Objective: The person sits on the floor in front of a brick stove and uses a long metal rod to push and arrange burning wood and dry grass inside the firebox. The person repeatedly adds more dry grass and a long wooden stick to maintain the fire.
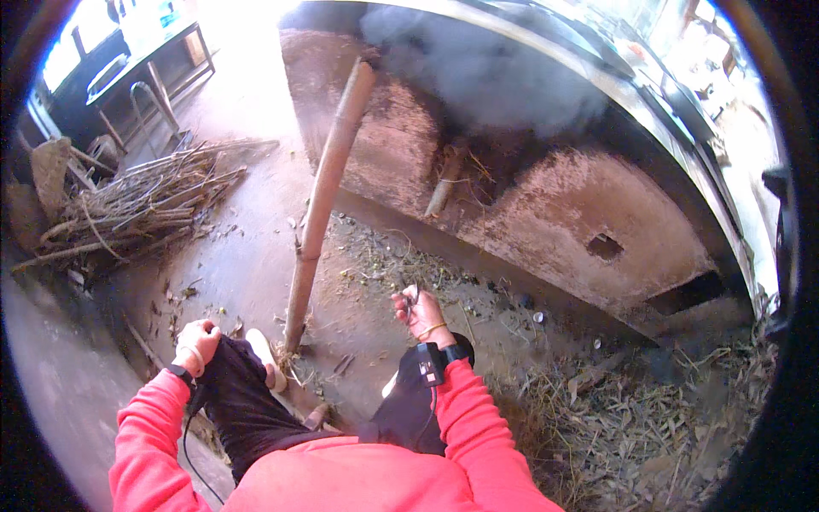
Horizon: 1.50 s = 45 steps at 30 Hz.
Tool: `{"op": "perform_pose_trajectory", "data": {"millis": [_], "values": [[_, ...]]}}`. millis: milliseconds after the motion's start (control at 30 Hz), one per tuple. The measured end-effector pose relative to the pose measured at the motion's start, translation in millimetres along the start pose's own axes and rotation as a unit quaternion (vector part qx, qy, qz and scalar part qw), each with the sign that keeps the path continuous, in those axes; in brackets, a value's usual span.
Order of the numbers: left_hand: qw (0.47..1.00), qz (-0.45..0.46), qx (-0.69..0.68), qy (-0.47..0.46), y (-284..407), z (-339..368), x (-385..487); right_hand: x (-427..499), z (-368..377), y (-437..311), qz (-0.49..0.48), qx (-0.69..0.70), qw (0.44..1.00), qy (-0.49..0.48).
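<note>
My left hand (197, 345) rests on my left knee, its fingers curled over the dark trouser cloth. Near my right knee, my right hand (416, 310) is closed around a small dark, thin object (413, 298), perhaps a dry leaf or twig; its kind cannot be told. A long bamboo pole (322, 198) slants from the floor between my feet up to a sooty clay stove (377, 137). Grey smoke (486, 70) hangs over the stove's openings. A shorter piece of wood (446, 182) sticks out of the middle stove opening.
Bundled sticks (147, 205) lie on the floor at left, beside cut logs (51, 173). Dry leaves and twigs (614, 422) are heaped at lower right. Plant litter (409, 262) is strewn along the stove's base. A table (144, 61) stands at upper left.
</note>
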<state>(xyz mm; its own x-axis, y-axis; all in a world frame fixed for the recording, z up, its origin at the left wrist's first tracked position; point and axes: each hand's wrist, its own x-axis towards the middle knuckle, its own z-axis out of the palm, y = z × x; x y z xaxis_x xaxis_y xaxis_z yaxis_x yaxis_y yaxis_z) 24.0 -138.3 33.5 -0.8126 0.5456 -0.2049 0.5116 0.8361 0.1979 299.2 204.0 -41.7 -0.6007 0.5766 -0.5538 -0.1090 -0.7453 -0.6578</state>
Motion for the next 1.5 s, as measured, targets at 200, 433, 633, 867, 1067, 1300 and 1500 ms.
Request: {"op": "perform_pose_trajectory", "data": {"millis": [200,433,633,867,1067,1300,1500], "values": [[0.993,-0.053,-0.103,0.006,-26.9,-8.5,-16.3,11.4,19.2,12.7,0.077,-0.038,0.996,0.028],[0.985,-0.058,-0.163,0.019,-57.3,-6.1,-26.8,11.7,39.5,26.4,0.017,-0.073,0.997,0.004],[0.984,-0.090,-0.152,0.005,-64.7,-9.8,-35.6,20.5,39.6,32.5,0.016,-0.130,0.991,-0.026],[0.986,-0.095,-0.135,-0.001,-60.7,-12.1,-36.9,30.7,42.1,46.9,0.081,-0.173,0.981,-0.030],[0.987,-0.090,-0.136,-0.001,-64.2,-9.0,-35.6,30.9,47.0,42.1,0.149,-0.161,0.976,0.009],[0.985,-0.097,-0.142,0.005,-64.0,-4.3,-34.6,30.4,46.5,46.3,0.105,-0.197,0.975,0.001],[0.986,-0.057,-0.149,0.037,-61.2,-4.1,-33.9,31.4,42.0,48.8,0.094,-0.190,0.977,-0.029]]}}
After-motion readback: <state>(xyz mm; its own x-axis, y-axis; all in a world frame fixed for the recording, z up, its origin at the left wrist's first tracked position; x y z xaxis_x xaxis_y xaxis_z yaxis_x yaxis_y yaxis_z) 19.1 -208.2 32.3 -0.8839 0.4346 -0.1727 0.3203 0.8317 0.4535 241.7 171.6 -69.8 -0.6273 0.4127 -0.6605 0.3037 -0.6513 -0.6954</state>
